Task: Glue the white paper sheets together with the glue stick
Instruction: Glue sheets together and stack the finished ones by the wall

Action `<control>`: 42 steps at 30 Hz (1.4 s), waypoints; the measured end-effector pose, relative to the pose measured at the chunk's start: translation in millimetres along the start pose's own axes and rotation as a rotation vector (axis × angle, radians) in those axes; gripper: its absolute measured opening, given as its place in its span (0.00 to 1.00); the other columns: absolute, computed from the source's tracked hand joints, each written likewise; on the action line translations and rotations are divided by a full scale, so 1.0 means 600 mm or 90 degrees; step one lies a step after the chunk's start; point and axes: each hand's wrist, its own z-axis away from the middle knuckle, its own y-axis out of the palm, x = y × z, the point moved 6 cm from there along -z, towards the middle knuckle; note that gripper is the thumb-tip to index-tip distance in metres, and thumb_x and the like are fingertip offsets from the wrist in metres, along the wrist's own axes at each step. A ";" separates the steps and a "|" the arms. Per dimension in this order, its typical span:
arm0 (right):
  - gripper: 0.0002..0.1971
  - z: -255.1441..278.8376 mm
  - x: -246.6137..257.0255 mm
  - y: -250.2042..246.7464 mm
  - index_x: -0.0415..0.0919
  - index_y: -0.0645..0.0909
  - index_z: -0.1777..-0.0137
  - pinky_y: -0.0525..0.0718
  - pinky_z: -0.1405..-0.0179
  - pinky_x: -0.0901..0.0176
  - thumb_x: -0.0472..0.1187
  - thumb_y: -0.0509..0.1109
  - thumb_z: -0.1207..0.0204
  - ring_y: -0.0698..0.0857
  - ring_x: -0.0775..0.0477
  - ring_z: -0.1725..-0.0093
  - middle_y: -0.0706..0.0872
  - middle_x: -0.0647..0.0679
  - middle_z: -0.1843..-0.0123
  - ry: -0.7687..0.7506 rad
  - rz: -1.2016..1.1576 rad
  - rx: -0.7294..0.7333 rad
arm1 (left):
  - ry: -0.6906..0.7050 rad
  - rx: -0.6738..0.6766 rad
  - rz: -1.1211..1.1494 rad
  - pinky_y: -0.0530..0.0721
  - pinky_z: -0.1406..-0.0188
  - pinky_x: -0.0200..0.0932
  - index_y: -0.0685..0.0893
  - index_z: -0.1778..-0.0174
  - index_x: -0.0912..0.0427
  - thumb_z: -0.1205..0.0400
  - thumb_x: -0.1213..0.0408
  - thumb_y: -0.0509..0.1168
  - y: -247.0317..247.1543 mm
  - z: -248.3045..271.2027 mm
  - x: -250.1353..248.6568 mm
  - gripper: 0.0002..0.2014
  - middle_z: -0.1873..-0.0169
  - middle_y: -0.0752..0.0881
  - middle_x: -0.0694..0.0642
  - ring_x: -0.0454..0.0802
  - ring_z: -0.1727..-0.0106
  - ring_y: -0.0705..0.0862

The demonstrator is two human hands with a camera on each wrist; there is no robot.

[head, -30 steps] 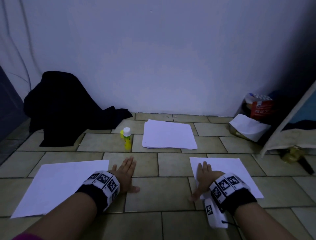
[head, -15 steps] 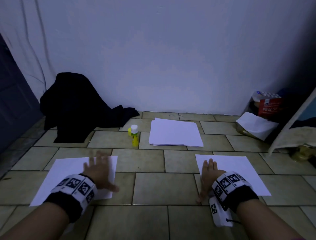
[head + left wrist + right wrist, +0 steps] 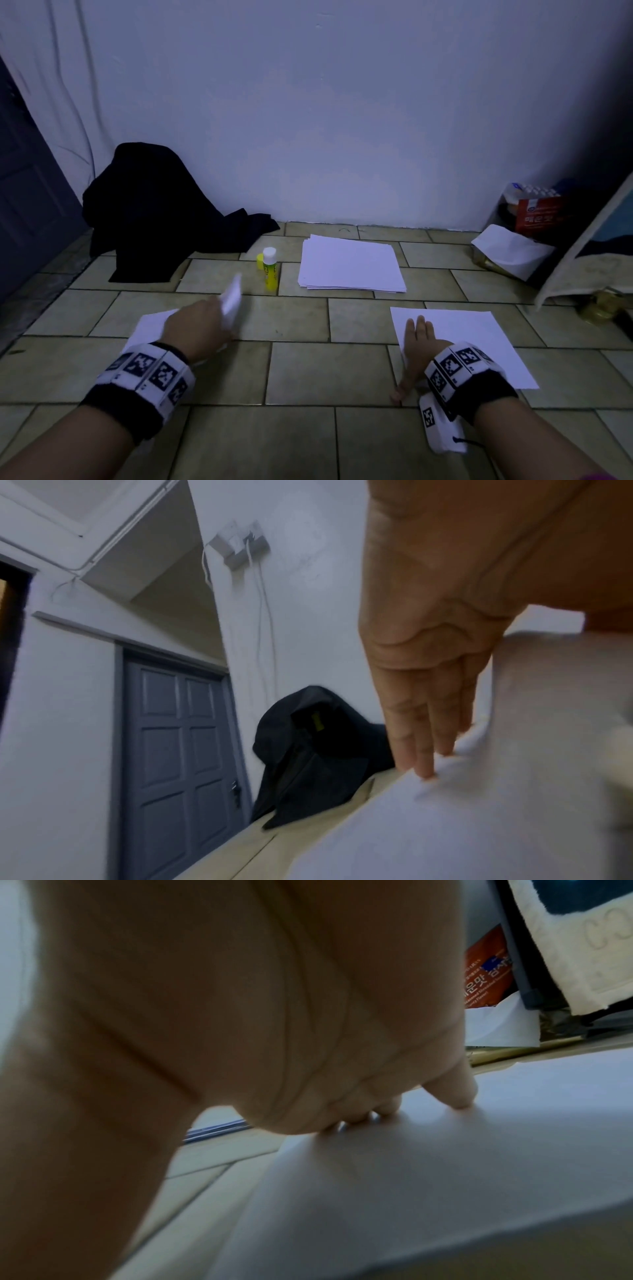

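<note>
A white sheet lies on the tiled floor at the left, and my left hand pinches its right edge and lifts it, so the corner curls upward. In the left wrist view the fingers press into the raised sheet. A second white sheet lies at the right. My right hand rests flat on its left part, fingers straight. A yellow glue stick with a white cap stands upright beyond the left hand. Next to it lies a stack of white paper.
A black cloth heap sits against the wall at the back left, beside a grey door. At the back right are a red packet, crumpled white paper and a leaning board with a towel.
My left hand moved from the floor onto the left sheet, then took hold of its right edge and raised it. The right hand stayed flat on the right sheet.
</note>
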 end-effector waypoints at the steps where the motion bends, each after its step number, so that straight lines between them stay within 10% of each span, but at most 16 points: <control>1: 0.75 0.000 0.000 0.000 0.29 0.25 0.21 0.52 0.20 0.37 0.65 0.80 0.43 0.34 0.33 0.17 0.28 0.32 0.18 0.000 -0.003 0.000 | 0.015 -0.010 0.060 0.81 0.56 0.41 0.40 0.15 0.52 0.17 0.58 0.60 -0.002 -0.003 -0.024 0.41 0.53 0.82 0.52 0.48 0.56 0.83; 11: 0.70 0.005 -0.008 -0.021 0.29 0.37 0.18 0.57 0.20 0.42 0.65 0.80 0.43 0.45 0.35 0.16 0.41 0.33 0.16 -0.025 -0.043 -0.037 | 0.156 0.183 0.075 0.71 0.34 0.54 0.69 0.28 0.57 0.31 0.23 0.59 0.046 -0.004 -0.245 0.47 0.29 0.73 0.56 0.57 0.30 0.71; 14: 0.57 -0.001 -0.019 -0.038 0.35 0.57 0.22 0.71 0.30 0.47 0.69 0.77 0.41 0.65 0.41 0.23 0.61 0.40 0.22 -0.039 -0.084 -0.066 | 0.209 0.192 0.061 0.67 0.28 0.56 0.66 0.22 0.56 0.25 0.28 0.58 0.051 -0.011 -0.236 0.43 0.22 0.66 0.56 0.57 0.23 0.64; 18: 0.52 -0.010 -0.025 -0.052 0.37 0.60 0.23 0.72 0.30 0.47 0.69 0.74 0.38 0.67 0.42 0.25 0.64 0.41 0.23 -0.019 -0.108 -0.065 | 0.262 0.221 0.055 0.63 0.21 0.55 0.53 0.15 0.49 0.17 0.43 0.62 0.065 -0.014 -0.215 0.38 0.16 0.48 0.55 0.56 0.17 0.50; 26: 0.42 -0.010 0.009 -0.088 0.37 0.70 0.29 0.77 0.34 0.49 0.64 0.77 0.36 0.71 0.41 0.29 0.74 0.41 0.30 0.006 -0.042 -0.098 | 0.289 0.138 0.080 0.70 0.26 0.51 0.53 0.15 0.50 0.16 0.53 0.63 0.059 -0.010 -0.201 0.36 0.20 0.59 0.55 0.55 0.21 0.59; 37: 0.22 -0.042 0.261 -0.260 0.44 0.81 0.37 0.76 0.45 0.63 0.51 0.76 0.28 0.82 0.49 0.38 0.84 0.46 0.37 -0.312 -0.367 -0.238 | 0.325 0.219 0.022 0.59 0.19 0.54 0.51 0.15 0.51 0.16 0.53 0.64 0.060 -0.001 -0.185 0.37 0.15 0.47 0.55 0.56 0.16 0.49; 42: 0.19 -0.067 0.326 -0.275 0.39 0.84 0.39 0.78 0.50 0.58 0.47 0.75 0.28 0.85 0.43 0.42 0.87 0.43 0.42 -0.321 -0.354 -0.242 | 0.313 0.207 0.003 0.67 0.25 0.52 0.66 0.21 0.63 0.17 0.50 0.63 0.064 -0.003 -0.184 0.32 0.22 0.63 0.61 0.58 0.23 0.60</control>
